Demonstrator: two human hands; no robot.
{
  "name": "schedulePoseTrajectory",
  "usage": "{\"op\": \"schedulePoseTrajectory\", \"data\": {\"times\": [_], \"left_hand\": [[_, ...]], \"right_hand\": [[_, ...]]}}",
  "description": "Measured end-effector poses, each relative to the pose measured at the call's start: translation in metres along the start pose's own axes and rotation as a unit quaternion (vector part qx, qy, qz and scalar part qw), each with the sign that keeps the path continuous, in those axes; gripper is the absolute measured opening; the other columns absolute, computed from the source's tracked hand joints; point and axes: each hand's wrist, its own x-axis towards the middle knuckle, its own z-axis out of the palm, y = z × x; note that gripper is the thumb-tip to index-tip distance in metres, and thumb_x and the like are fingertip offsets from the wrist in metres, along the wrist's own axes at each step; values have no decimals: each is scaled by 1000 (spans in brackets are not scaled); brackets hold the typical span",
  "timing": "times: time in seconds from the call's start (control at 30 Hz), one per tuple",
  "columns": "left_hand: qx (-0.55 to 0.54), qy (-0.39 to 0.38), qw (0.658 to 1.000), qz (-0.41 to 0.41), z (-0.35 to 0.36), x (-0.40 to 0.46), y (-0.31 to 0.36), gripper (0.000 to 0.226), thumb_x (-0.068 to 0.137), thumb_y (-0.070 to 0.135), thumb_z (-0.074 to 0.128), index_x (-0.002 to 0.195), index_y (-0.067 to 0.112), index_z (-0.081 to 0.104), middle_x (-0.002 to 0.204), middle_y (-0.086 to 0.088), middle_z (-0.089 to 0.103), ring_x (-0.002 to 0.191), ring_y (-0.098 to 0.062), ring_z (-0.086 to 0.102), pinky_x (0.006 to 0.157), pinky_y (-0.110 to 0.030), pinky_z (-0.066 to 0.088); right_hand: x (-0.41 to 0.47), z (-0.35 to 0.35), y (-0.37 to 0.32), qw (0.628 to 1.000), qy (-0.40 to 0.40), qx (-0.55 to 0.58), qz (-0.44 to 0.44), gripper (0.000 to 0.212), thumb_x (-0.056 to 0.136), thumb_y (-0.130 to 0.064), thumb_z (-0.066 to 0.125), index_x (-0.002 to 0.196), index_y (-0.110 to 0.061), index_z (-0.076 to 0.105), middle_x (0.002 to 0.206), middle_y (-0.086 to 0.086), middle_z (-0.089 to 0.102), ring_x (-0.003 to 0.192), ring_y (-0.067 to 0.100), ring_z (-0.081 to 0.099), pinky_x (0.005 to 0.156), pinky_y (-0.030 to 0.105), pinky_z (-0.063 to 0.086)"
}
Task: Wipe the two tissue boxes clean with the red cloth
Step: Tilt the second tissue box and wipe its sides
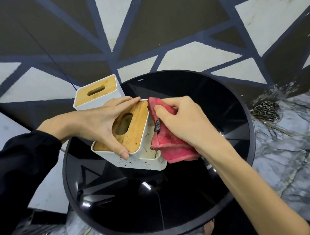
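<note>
A round black table (235,200) lies under both hands. The near tissue box (140,161), white, spotted, with a wooden lid, sits between them; the left hand (100,122) grips it, fingers along the far edge, thumb on the near wall. The second tissue box (96,95) stands just beyond the left hand. The right hand (182,122) pinches the red cloth (174,150) against the near box's open side compartment.
</note>
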Motion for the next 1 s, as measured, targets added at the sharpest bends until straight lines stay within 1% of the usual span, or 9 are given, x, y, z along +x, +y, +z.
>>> {"op": "schedulePoseTrajectory", "data": {"times": [0.07,0.17,0.27,0.47,0.6,0.7,0.77,0.8,1.0], "left_hand": [[6,4,1000,0,0,0,-1,154,45,88,85,159,60,-14,166,35,-1,159,-3,6,132,-44,18],[5,6,1000,-3,2,1,-1,153,44,89,83,158,60,-14,166,35,-1,159,-4,5,132,-46,17],[-6,20,1000,2,5,1,-1,152,43,90,83,158,62,-13,166,33,1,158,-5,6,131,-47,19],[-11,32,999,-1,9,1,-2,153,42,92,81,159,59,-13,165,32,2,156,-5,8,129,-45,21],[-9,36,999,5,9,3,-2,153,42,92,81,159,59,-12,164,31,4,156,-4,10,128,-43,22],[-16,38,999,8,10,3,-3,152,43,90,82,158,61,-12,163,32,4,155,-4,11,128,-42,22],[-15,38,999,10,10,4,-4,152,43,90,83,158,61,-11,163,31,5,155,-5,13,128,-43,24],[-14,39,999,11,11,4,-4,152,42,91,82,158,61,-11,163,31,6,154,-5,13,127,-43,24],[-23,39,999,15,11,2,-3,150,43,89,83,158,61,-10,163,32,5,155,-5,13,127,-45,25]], "right_hand": [[4,-3,0,999,33,-29,-17,30,100,-41,59,91,-18,76,67,-8,68,63,4,62,59,22,51],[9,-7,3,999,12,-32,20,30,98,-47,59,97,-25,79,79,-2,74,81,15,70,72,35,58],[11,1,4,996,-28,-73,31,28,100,-49,56,98,-33,79,76,-4,67,85,22,67,73,35,55],[18,-3,-1,985,-64,-159,3,24,100,-42,58,91,-28,75,76,-8,58,80,23,61,64,31,43],[8,-7,2,979,-115,-165,-10,34,96,-51,59,123,-33,72,106,-7,64,101,21,63,87,35,52],[-12,-6,1,976,-130,-171,-47,19,97,-48,58,93,-36,72,78,-9,48,78,20,54,72,32,41],[-26,-7,-2,971,-157,-167,-67,34,97,-42,59,64,-35,56,68,-9,43,67,15,47,67,33,36],[-32,-8,-2,969,-164,-168,-77,36,98,-41,58,63,-32,54,69,-8,44,68,15,48,67,35,36],[-37,-7,-1,965,-131,-206,-99,21,100,-46,52,99,-37,70,89,-9,45,89,23,55,74,37,40]]}}
